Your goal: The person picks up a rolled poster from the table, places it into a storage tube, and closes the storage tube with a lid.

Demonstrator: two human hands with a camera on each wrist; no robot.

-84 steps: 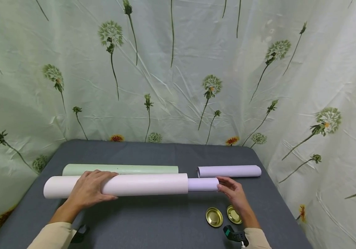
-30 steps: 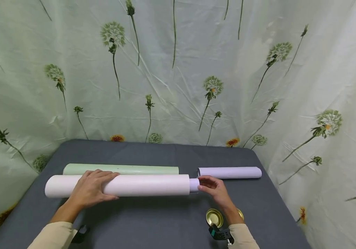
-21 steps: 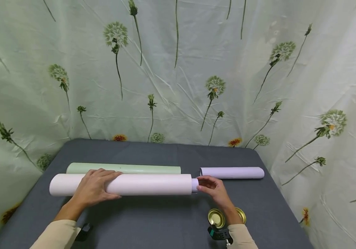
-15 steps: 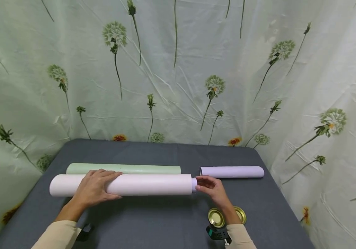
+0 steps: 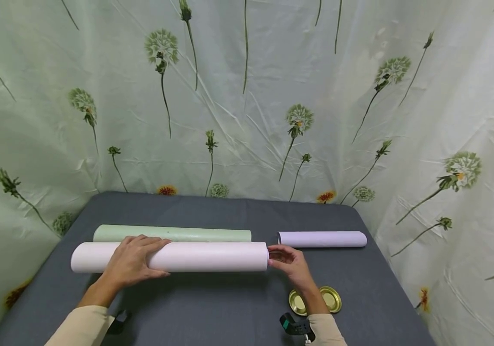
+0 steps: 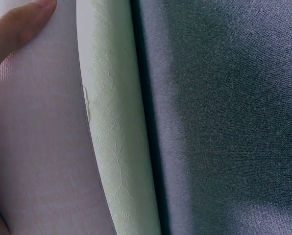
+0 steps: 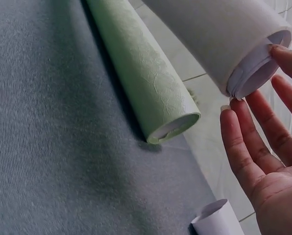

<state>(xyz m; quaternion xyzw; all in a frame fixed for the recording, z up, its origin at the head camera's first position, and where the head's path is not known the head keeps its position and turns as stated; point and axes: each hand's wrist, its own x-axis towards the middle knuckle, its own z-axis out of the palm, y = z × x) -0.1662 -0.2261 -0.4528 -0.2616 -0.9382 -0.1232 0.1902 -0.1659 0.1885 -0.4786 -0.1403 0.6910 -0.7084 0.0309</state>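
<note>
My left hand (image 5: 132, 262) grips a long pale pink tube (image 5: 214, 257) from above, holding it level over the table. At the tube's right end, my right hand (image 5: 292, 266) has thumb and fingertips around the edge of a rolled lavender paper (image 7: 254, 73). In the right wrist view this roll lies inside the tube, its end about level with the tube's rim. Behind the pink tube a light green tube (image 5: 178, 234) lies on the table. The left wrist view shows one finger on the pink surface (image 6: 43, 117).
A second lavender roll (image 5: 322, 239) lies at the back right of the grey-clothed table (image 5: 212, 307). Two shallow gold lids, a left one (image 5: 296, 302) and a right one (image 5: 332, 299), rest partly behind my right forearm. A flower-print curtain (image 5: 247, 120) hangs behind the table.
The lavender roll has slid leftward into the pink tube, from sticking well out to nearly flush. My right hand has moved left with it; my left hand keeps its grip.
</note>
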